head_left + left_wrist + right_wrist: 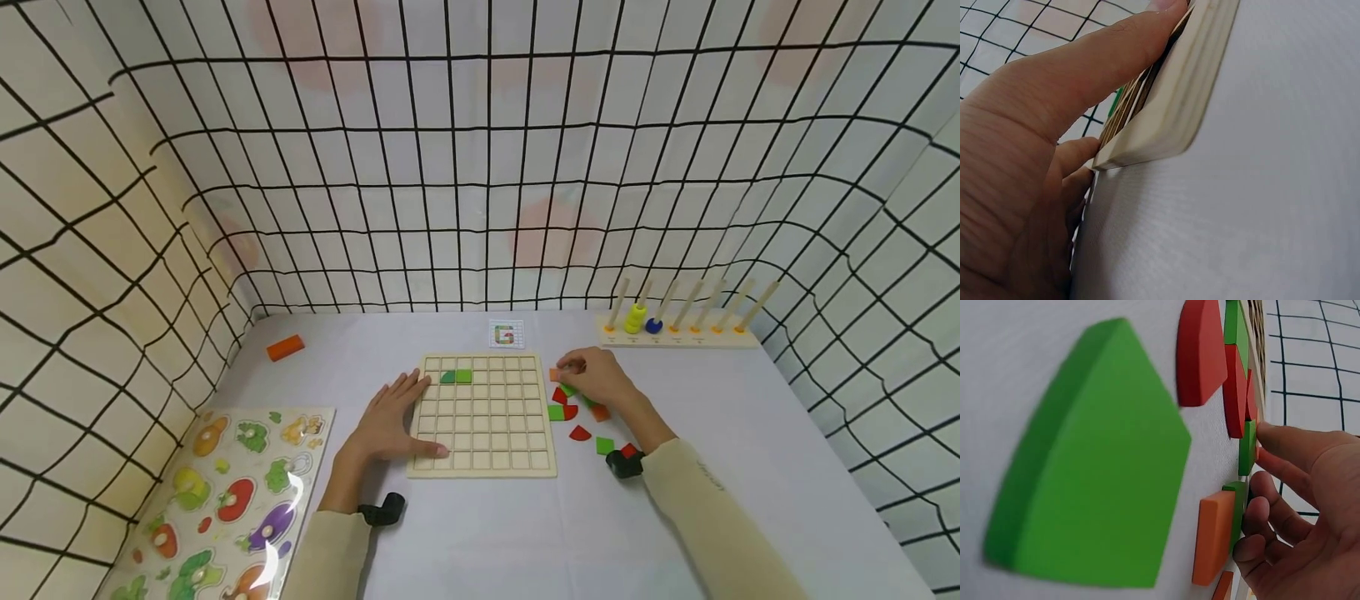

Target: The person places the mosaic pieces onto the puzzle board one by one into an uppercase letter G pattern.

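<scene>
My left hand [386, 421] rests on the left side of a wooden grid board [480, 473], fingers spread along its edge and thumb laid over the lower left cells. A green quarter-round tile [447, 377] and a green square tile [463, 376] sit side by side in the upper left cells. Beyond the board's right edge, my right hand [597, 379] pinches an orange tile [554, 375] between thumb and index finger, its other fingers curled. Loose tiles lie around and below it, among them a red quarter-round tile [580, 433] and another green square [1097, 469].
A small pattern card [507, 334] lies behind the board. Back right stands a peg rack [678, 339] with yellow and blue beads. An orange block [286, 347] lies back left, a vegetable knob puzzle [255, 475] front left. Black netting [487, 183] surrounds the table.
</scene>
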`<state>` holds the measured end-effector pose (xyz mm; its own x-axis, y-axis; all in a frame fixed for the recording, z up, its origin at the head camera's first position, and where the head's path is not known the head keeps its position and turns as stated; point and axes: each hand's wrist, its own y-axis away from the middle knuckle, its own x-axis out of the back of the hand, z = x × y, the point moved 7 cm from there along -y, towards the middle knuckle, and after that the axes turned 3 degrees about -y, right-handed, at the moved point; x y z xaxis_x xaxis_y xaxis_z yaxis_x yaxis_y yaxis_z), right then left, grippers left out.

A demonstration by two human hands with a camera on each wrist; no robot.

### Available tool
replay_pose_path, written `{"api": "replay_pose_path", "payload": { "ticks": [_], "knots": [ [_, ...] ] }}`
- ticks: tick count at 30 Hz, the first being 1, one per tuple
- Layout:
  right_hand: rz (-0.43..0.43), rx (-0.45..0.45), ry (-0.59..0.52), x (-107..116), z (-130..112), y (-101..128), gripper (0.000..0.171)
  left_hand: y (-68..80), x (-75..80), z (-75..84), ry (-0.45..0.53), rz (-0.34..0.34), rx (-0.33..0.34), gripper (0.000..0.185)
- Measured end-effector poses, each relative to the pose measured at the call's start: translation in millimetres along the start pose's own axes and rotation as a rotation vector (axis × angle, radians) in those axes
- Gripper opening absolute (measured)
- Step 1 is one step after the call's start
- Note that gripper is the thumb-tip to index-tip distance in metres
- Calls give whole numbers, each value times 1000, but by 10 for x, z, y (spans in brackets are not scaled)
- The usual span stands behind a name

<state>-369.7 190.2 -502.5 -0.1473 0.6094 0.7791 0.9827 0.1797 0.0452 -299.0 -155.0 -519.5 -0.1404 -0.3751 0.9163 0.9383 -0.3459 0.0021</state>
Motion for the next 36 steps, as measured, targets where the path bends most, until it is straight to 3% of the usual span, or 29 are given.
{"api": "replay_pose_path", "payload": {
  "ticks": [27, 36],
  "knots": [
    [-25, -64, -20, 23, 39, 48, 33, 11, 23, 29, -10, 2, 1, 126],
    [-6, 11, -58, 39, -136, 48, 30, 15, 29, 34, -2, -8, 5, 127]
  ]
}}
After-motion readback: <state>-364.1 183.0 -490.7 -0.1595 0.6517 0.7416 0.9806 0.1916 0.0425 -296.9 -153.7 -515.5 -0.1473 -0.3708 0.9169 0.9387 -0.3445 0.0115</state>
